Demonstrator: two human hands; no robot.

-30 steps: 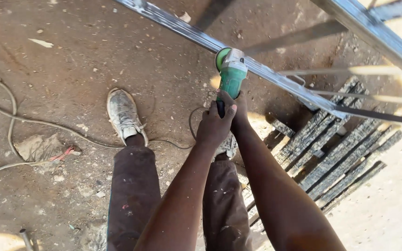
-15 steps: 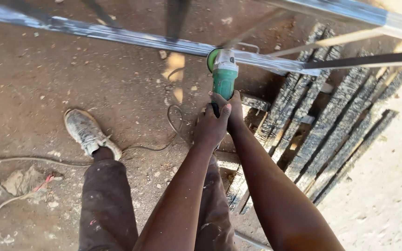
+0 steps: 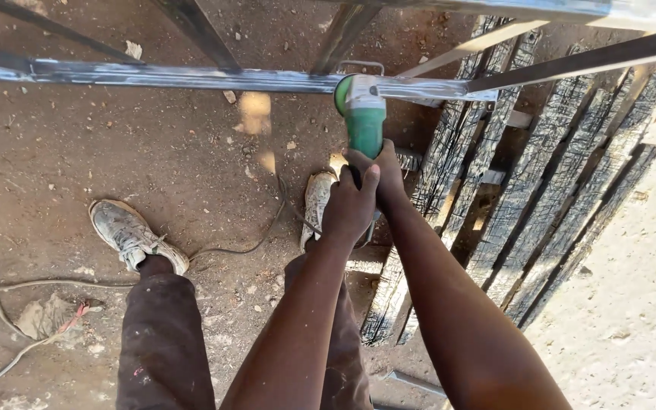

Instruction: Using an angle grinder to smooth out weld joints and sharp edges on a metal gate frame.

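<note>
head view, frame centre: both hands, left hand (image 3: 349, 209) and right hand (image 3: 383, 168), clamped round green angle grinder (image 3: 363, 114), grinding grey steel bar (image 3: 176, 77); next calls for steady pressure along it.

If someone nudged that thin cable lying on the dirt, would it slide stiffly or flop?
The cable probably flops: it lies in loose curves beside the shoe. It looks thin, so likely light. Grit may make it drag.

Glossy green plastic grinder (image 3: 364, 120), scuffed shiny metal bar (image 3: 153, 77), charred wood slats (image 3: 540, 182).
</note>
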